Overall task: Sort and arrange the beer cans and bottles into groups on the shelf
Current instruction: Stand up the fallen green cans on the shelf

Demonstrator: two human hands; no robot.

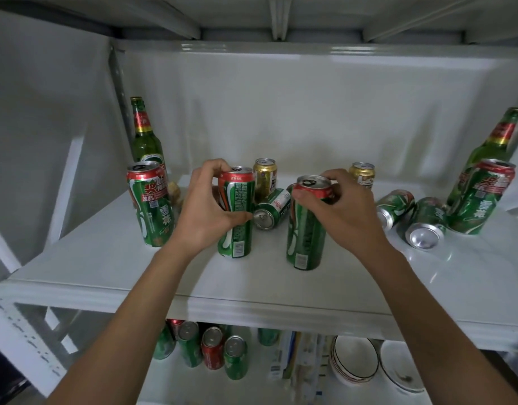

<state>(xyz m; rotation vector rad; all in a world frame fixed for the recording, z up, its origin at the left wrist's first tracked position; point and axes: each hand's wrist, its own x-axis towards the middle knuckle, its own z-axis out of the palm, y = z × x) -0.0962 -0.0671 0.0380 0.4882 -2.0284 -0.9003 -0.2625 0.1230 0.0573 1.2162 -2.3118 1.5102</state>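
On the white shelf (pixel 111 267), my left hand (pixel 205 209) grips an upright tall green can (pixel 237 226) around its upper half. My right hand (pixel 342 206) grips the red rim of a second upright tall green can (pixel 306 238). Another tall green can (pixel 151 204) stands at the left, in front of a green bottle (pixel 145 133). A short green can (pixel 272 209) lies on its side between my hands. Two gold cans (pixel 265 176) (pixel 362 174) stand behind. At the right, two green cans (pixel 395 207) (pixel 425 222) lie on their sides beside an upright tall can (pixel 480 197) and a second green bottle (pixel 494 138).
The shelf's back wall (pixel 310 112) sits close behind the cans, and a metal upright (pixel 120 92) rises at the left. Below, a lower shelf holds several green and red cans (pixel 211 350), stacked white bowls (pixel 354 361) and paper packets (pixel 295 361).
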